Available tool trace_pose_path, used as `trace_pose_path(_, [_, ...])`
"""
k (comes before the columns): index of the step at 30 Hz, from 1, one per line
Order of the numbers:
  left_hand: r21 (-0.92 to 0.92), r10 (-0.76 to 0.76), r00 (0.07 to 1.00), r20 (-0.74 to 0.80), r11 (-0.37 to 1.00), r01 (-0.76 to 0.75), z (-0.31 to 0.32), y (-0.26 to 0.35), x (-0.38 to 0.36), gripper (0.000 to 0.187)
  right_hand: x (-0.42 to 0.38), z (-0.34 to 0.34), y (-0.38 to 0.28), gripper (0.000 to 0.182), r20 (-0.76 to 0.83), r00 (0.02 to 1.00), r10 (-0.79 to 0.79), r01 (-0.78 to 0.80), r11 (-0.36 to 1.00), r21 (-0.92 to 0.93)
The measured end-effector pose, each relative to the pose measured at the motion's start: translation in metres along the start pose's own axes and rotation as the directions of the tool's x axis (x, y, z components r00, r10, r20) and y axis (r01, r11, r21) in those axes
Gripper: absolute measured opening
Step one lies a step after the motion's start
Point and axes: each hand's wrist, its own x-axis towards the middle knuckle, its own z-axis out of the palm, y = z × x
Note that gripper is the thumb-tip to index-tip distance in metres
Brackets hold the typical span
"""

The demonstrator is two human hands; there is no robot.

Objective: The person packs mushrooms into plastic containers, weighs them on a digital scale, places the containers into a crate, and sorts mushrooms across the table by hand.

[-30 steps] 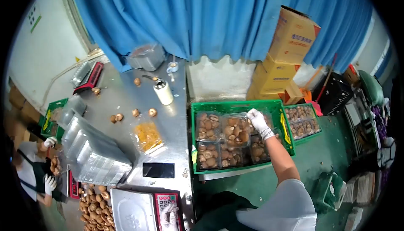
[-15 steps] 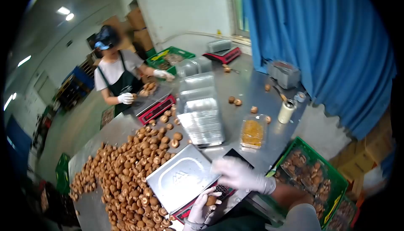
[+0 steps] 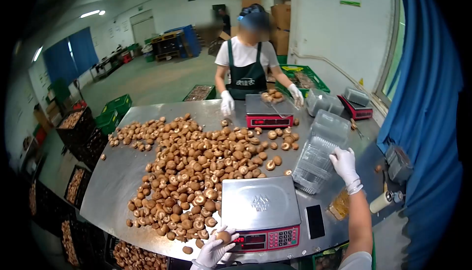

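My left hand (image 3: 211, 253), in a white glove, has its fingers around a brown mushroom (image 3: 223, 237) at the front edge of the scale. On the right, my gloved right hand (image 3: 344, 165) reaches to the stack of clear plastic trays (image 3: 317, 159), its fingers pinched at the stack's near right side. Between the two hands stands the red scale (image 3: 260, 203), its metal plate bare. A large heap of mushrooms (image 3: 191, 171) spreads over the steel table to the left of the scale.
Across the table a co-worker (image 3: 248, 66) in gloves stands at a second red scale (image 3: 269, 121) bearing mushrooms. A black phone (image 3: 315, 222), a pack with yellow contents (image 3: 339, 205) and a white bottle (image 3: 381, 202) lie at right. Black crates (image 3: 76, 127) stand left of the table.
My view has swung left and levelled. My right hand has moved from above the scale's front to the tray stack. My left hand still holds a mushroom near the scale.
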Motion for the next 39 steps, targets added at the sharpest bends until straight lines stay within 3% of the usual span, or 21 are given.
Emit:
trace_pose_path(2, [0.456,0.068,0.99,-0.126,0.89,-0.003,-0.024,0.005,0.0,0.041,0.004,-0.008,-0.001,0.015,-0.007,0.999,0.033,-0.032,0.996,0.081])
trace_pose_path(3, [0.45,0.042,0.982,-0.186,0.892,0.047,-0.029,0.008,0.001,0.037,0.006,-0.006,0.003,0.015,0.004,1.0,0.014,-0.014,0.997,0.076])
trace_pose_path(5, [0.706,0.142,0.965,-0.222,0.706,0.058,-0.034,0.006,0.005,0.038,0.011,-0.004,0.015,0.02,0.092,0.965,0.244,-0.258,0.846,0.466])
trace_pose_path(6, [0.836,0.217,0.956,-0.197,0.546,0.049,-0.032,0.003,0.008,0.039,0.012,-0.008,0.019,0.02,0.098,0.967,0.235,-0.253,0.85,0.461])
trace_pose_path(8, [0.999,0.286,0.958,-0.023,0.037,0.013,-0.022,0.004,0.007,0.043,0.016,-0.018,0.025,0.019,-0.015,0.932,0.362,-0.193,0.531,0.825])
trace_pose_path(10, [0.987,0.235,0.971,0.033,-0.163,0.006,-0.004,0.008,0.005,0.046,0.017,-0.04,0.028,0.014,-0.197,0.889,0.414,-0.012,0.451,0.892])
trace_pose_path(11, [0.984,0.259,0.957,0.131,-0.151,-0.094,0.008,0.011,0.005,0.047,0.013,-0.049,0.021,0.013,-0.26,0.869,0.421,0.026,0.486,0.874])
trace_pose_path(12, [0.953,0.294,0.908,0.298,-0.035,-0.301,0.027,0.017,0.01,0.044,0.01,-0.059,0.007,0.012,-0.322,0.852,0.414,0.073,0.514,0.854])
trace_pose_path(14, [0.902,0.337,0.837,0.431,-0.175,-0.394,0.054,0.029,0.013,0.045,-0.013,-0.069,-0.026,0.013,-0.232,0.935,0.269,-0.008,0.668,0.744])
trace_pose_path(16, [0.829,0.356,0.75,0.558,-0.282,-0.483,0.075,0.03,0.023,0.048,-0.048,-0.059,-0.09,0.009,-0.118,0.993,-0.005,0.088,0.695,0.714])
trace_pose_path(17, [0.826,0.331,0.763,0.556,-0.32,-0.463,0.078,0.027,0.032,0.048,-0.071,-0.048,-0.112,0.009,-0.131,0.969,-0.208,0.245,0.848,0.469])
trace_pose_path(20, [0.765,0.265,0.78,0.567,-0.521,-0.379,0.052,0.01,0.073,0.048,-0.121,0.008,-0.141,0.012,0.022,0.714,-0.7,0.654,0.677,0.336])
trace_pose_path(22, [0.743,0.248,0.796,0.552,-0.58,-0.334,0.02,0.002,0.096,0.048,-0.149,0.038,-0.151,0.014,0.174,0.705,-0.687,0.542,0.681,0.493])
trace_pose_path(24, [0.645,0.094,0.882,0.461,-0.718,-0.261,-0.003,0.0,0.104,0.051,-0.163,0.046,-0.157,0.016,0.27,0.675,-0.687,0.544,0.71,0.447])
trace_pose_path(26, [0.674,0.027,0.937,0.349,-0.702,-0.231,-0.017,0.0,0.1,0.051,-0.168,0.045,-0.163,0.019,0.357,0.654,-0.667,0.551,0.743,0.38])
trace_pose_path(28, [0.672,0.078,0.852,0.518,-0.653,-0.349,-0.019,0.005,0.088,0.053,-0.163,0.029,-0.172,0.033,0.308,0.676,-0.669,0.538,0.735,0.413])
trace_pose_path(29, [0.725,0.054,0.885,0.463,-0.597,-0.344,-0.019,0.012,0.079,0.053,-0.162,0.023,-0.171,0.046,0.329,0.683,-0.652,0.518,0.75,0.411])
trace_pose_path(30, [0.734,0.064,0.885,0.46,-0.589,-0.339,-0.024,0.02,0.069,0.053,-0.162,0.014,-0.176,0.045,0.297,0.749,-0.592,0.461,0.788,0.409])
trace_pose_path(32, [0.768,0.209,0.846,0.49,-0.563,-0.305,-0.042,0.043,0.043,0.05,-0.163,0.006,-0.179,0.043,0.254,0.833,-0.491,0.372,0.837,0.401])
trace_pose_path(35, [0.822,0.407,0.836,0.369,-0.562,-0.089,-0.083,0.09,0.0,0.044,-0.169,0.0,-0.197,0.033,0.182,0.92,-0.347,0.255,0.883,0.394])
trace_pose_path(39, [0.831,0.672,0.657,0.341,-0.542,0.123,-0.147,0.165,-0.062,0.032,-0.183,0.001,-0.253,0.028,0.118,0.967,-0.227,0.141,0.856,0.497])
